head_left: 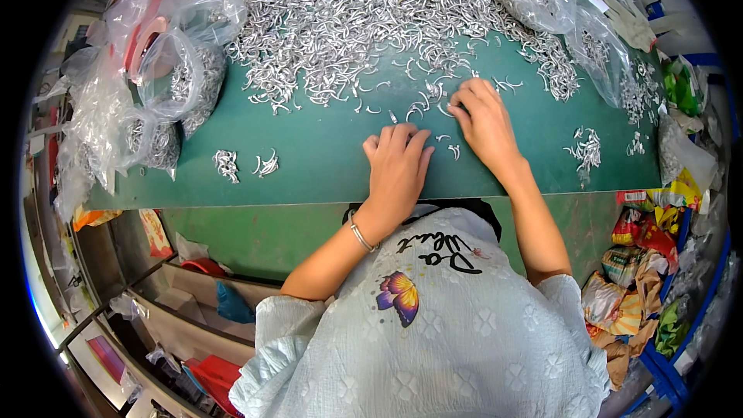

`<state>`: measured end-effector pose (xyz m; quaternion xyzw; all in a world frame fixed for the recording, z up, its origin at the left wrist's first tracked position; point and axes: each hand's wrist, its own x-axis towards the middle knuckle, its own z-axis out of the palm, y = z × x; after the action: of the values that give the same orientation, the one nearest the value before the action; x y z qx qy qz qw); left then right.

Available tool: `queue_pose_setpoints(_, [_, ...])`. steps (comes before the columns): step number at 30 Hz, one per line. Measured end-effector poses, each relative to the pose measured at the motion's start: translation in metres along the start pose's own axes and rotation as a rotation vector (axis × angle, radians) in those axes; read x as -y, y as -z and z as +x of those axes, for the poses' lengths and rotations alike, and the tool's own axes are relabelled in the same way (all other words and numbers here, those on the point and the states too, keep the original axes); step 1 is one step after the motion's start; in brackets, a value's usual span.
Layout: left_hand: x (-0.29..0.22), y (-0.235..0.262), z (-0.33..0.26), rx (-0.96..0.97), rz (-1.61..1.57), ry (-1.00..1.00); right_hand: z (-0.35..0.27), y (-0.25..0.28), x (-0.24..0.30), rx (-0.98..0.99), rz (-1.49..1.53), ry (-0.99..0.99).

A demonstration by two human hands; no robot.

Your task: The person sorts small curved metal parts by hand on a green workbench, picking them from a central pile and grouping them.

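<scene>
A broad heap of small curved silvery metal pieces (340, 23) covers the far half of the green tabletop (325, 155). My left hand (396, 166) rests near the table's front edge with its fingers bent down and drawn in. A tiny silvery piece shows at its fingertips, but what lies under them is hidden. Farther forward and to the right, my right hand (487, 128) has its thumb and fingers pinched at the heap's near fringe. One curved metal piece (445, 111) sticks out at that pinch. Two or so loose pieces (453, 151) lie between the hands.
Small separate piles lie at the left (226, 166) and the right (587, 151). Clear plastic bags of metal pieces (197, 85) stand on the left; another bag (534, 0) lies back right. Colourful packages (619, 294) fill a blue rack below right. Shelving (193, 302) stands below left.
</scene>
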<state>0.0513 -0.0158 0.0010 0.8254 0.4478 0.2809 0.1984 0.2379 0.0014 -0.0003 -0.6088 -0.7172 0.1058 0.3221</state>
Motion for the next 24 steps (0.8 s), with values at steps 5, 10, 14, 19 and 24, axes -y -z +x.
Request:
queue_pose_setpoints(5, [0.005,-0.009,0.016,0.017,-0.015,-0.04,-0.015,0.017,0.008,-0.049,-0.007,-0.066])
queue_pose_setpoints(10, [0.011,-0.002,0.011,-0.022,0.017,0.005,-0.032,0.024,0.012,0.044,0.032,-0.041])
queue_pose_setpoints(14, [0.0,-0.005,0.016,0.018,-0.067,-0.058,-0.038,0.028,0.025,0.197,0.074,-0.046])
queue_pose_setpoints(19, [0.011,-0.004,0.014,0.075,-0.039,-0.105,-0.039,0.032,0.032,0.228,0.068,-0.119])
queue_pose_setpoints(24, [0.012,0.014,0.001,0.07,-0.041,-0.089,-0.055,0.018,0.03,0.248,0.081,-0.038])
